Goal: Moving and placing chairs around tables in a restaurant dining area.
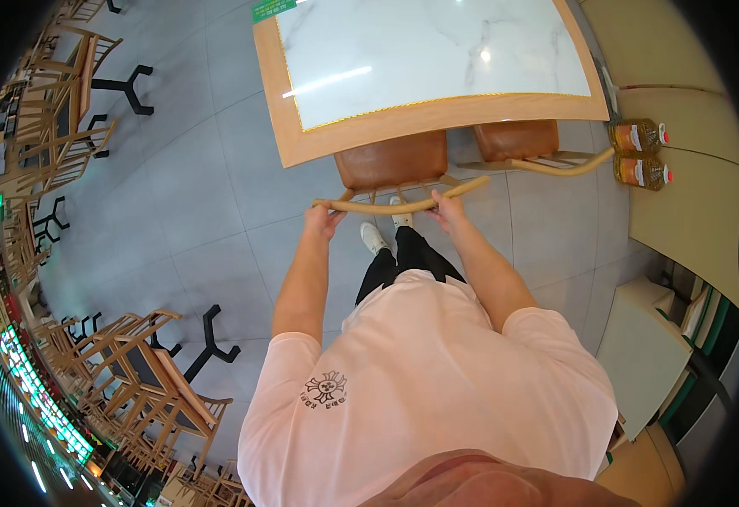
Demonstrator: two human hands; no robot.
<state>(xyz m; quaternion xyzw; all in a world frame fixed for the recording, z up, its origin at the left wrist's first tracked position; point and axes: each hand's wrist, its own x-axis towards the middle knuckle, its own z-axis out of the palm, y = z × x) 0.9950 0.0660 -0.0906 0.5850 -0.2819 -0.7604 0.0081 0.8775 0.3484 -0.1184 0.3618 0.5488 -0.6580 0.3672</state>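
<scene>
A wooden chair (392, 160) with a brown padded seat stands in front of me, its seat partly under the table (462, 110). My left hand (325, 220) grips the left end of its curved back rail. Near the rail's right part, my right hand (448, 212) is closed around the wood. Both forearms reach forward from my sides. The table has a white marbled top with a gold line and a light wood border. To the right, a second chair (517, 144) of the same kind is also tucked under the table edge, touched by neither hand.
Large bottles of yellow oil (640, 173) with red caps stand by the beige cabinet (690, 194) on the right. Several wooden chairs and tables (158, 372) line the left side. A pale greenish board or box (644, 355) is behind me at the right. Grey tiles cover the floor (183, 169).
</scene>
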